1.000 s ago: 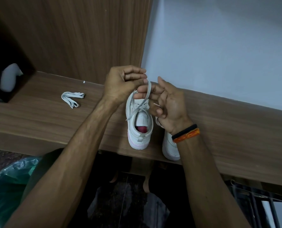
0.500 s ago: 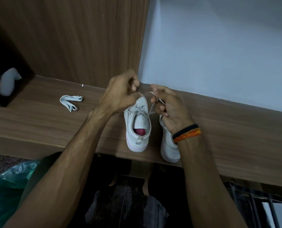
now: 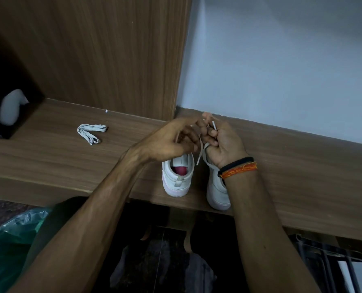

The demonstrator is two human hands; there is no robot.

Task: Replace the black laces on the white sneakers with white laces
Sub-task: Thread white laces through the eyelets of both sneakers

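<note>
**Desk editor:** What are you holding over the wooden desk (image 3: 292,166)?

**Caption writer:** Your left hand (image 3: 171,142) and right hand (image 3: 224,142) meet above the two white sneakers (image 3: 176,176), which stand side by side at the desk's front edge, heels toward you. The right hand's fingers are curled round the white lace (image 3: 200,153) — a stiff tip pokes up past the knuckles, and a free end hangs down between the hands toward the left shoe.

**Desk editor:** And the left hand?

**Caption writer:** Curled too, fingers bent over the shoe's tongue, with a strand of the same lace showing between them; it appears to pinch that strand (the exact hold is hidden by the knuckles).

**Desk editor:** The second shoe?

**Caption writer:** The right sneaker (image 3: 217,191) sits just beside the first, partly under your wrist, which wears black and orange bands (image 3: 237,168). The left shoe shows a pink lining.

**Desk editor:** Anything else on the desk?

**Caption writer:** A spare folded lace (image 3: 91,132) — pale, lying flat — well apart to your left, near the wood panel (image 3: 101,56). A green plastic bag (image 3: 8,246) sits below the desk's edge.
</note>
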